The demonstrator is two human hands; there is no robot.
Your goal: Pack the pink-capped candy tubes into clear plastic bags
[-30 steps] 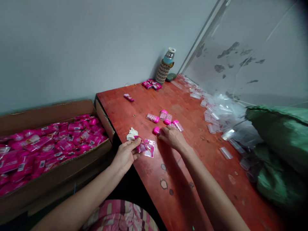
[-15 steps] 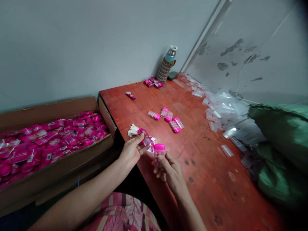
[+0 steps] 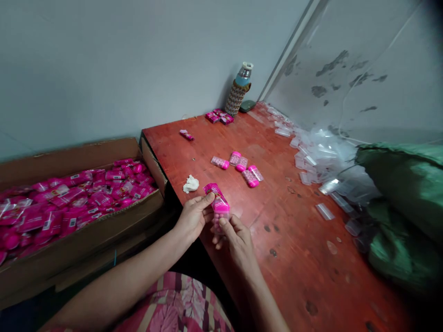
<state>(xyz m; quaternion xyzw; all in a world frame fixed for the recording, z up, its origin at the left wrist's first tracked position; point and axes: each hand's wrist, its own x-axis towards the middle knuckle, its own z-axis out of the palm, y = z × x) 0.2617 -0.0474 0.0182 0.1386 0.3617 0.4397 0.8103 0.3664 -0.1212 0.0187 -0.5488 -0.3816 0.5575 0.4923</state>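
Note:
My left hand [image 3: 198, 213] pinches a pink printed plastic sleeve [image 3: 214, 190] near the table's front edge. In my right hand [image 3: 237, 235] is a small clear candy container [image 3: 221, 222] with a pink cap and pink balls inside. The capped end of the container sits at the sleeve's mouth, seemingly partly inside it; my fingers hide some of the join. Farther back on the red table lie several similar candy containers [image 3: 251, 177]. A crumpled white wad [image 3: 191, 184] rests just beyond my left hand.
At left, a cardboard box [image 3: 152, 207] holds many pink wrapped packs [image 3: 100, 198]. A bottle in a knitted cover [image 3: 237, 97] stands at the back beside several pink packs [image 3: 219, 116]. Clear plastic pieces [image 3: 314, 157] and a green sack [image 3: 401, 193] occupy the right side.
My right hand has moved left and brought the container's capped end to the sleeve, which were apart before. The sleeve now lines up with the container.

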